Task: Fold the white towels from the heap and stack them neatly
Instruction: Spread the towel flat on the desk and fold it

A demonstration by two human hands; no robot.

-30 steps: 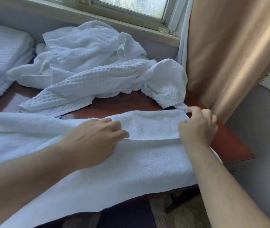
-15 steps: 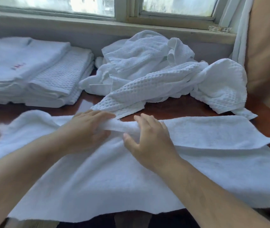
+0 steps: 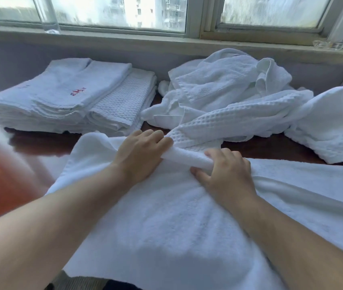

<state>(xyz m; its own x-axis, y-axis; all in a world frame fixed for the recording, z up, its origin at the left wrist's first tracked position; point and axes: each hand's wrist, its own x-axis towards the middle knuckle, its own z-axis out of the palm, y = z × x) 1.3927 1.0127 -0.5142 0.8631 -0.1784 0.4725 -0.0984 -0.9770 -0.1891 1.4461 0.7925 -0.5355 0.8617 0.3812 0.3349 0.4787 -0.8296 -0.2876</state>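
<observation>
The left hand (image 3: 141, 155) and right hand (image 3: 225, 174) grip the rolled far edge of a towel (image 3: 166, 227) at centre frame. Red stitching (image 3: 78, 92) on the upper-left stack (image 3: 47, 105) is illegible. Bare table (image 3: 266, 147) shows below the upper-right heap (image 3: 229, 84).

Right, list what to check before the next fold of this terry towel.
1. Left-hand grip holds the terry towel at its folded far edge: ok.
2. Right-hand grip pinches the same edge: ok.
3. Towel flat on the table: not ok, it wrinkles beside the right hand.
4. Heap apart from the work: not ok, its waffle towel reaches the folded edge.
5. Folded stack level enough to take another: ok.
6. Towel's right end squared: cannot tell, out of view.
</observation>
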